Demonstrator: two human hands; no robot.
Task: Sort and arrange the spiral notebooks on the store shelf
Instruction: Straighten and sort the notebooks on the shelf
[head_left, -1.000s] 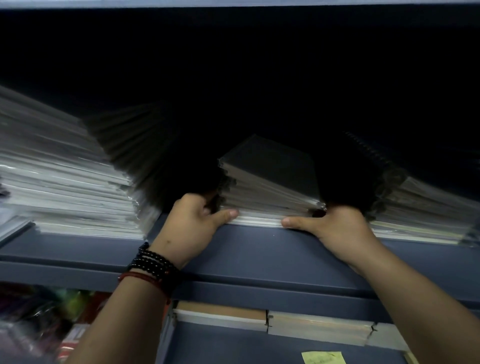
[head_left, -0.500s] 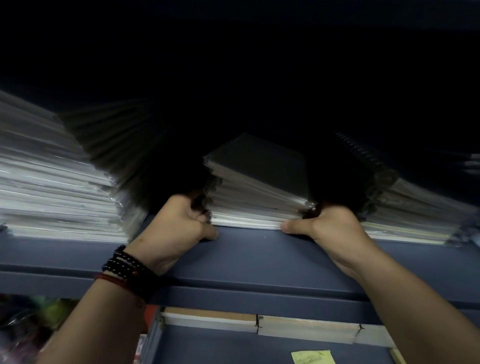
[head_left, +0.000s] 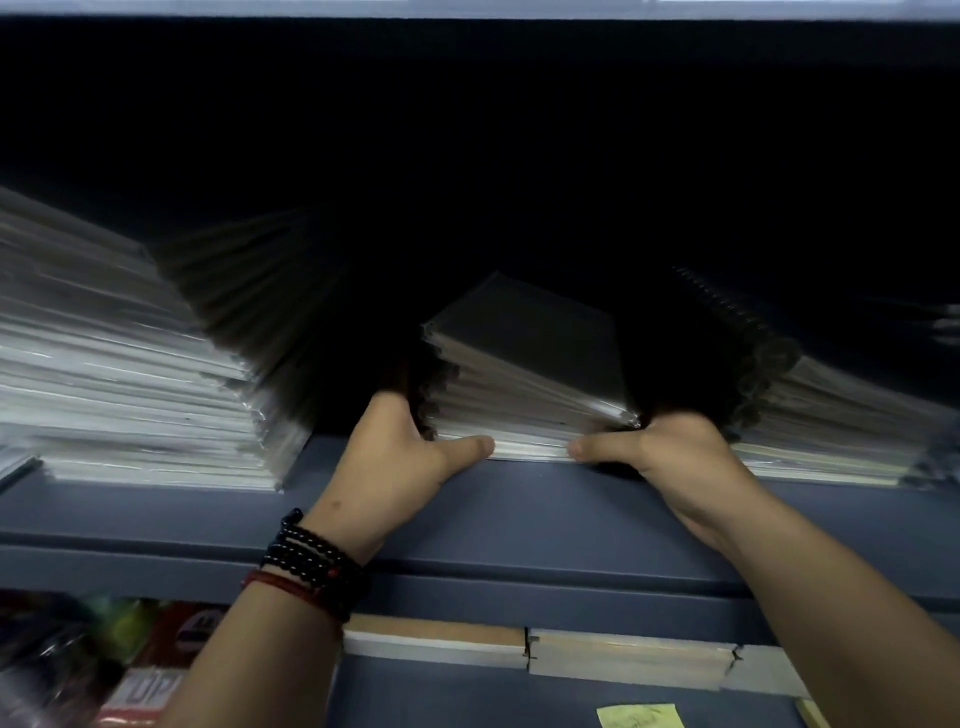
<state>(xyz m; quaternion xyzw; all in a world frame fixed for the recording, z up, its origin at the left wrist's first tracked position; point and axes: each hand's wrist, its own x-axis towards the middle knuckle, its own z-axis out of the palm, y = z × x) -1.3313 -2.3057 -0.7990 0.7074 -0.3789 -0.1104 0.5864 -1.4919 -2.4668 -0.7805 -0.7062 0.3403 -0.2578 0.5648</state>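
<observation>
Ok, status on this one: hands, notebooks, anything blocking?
Left hand and right hand grip middle notebook stack by its sides. Stack rests on shelf. Left stack, right stack flank it.

Glossy clear plastic wraps the paper notebooks (head_left: 524, 395), their wire spirals (head_left: 727, 312) dark, on a smooth matt blue-grey shelf (head_left: 519, 519).

The left hand (head_left: 400, 457) stretched its thumb back out along the front bottom edge of the middle notebook stack (head_left: 519, 374), nearer the right hand (head_left: 670, 457).
</observation>
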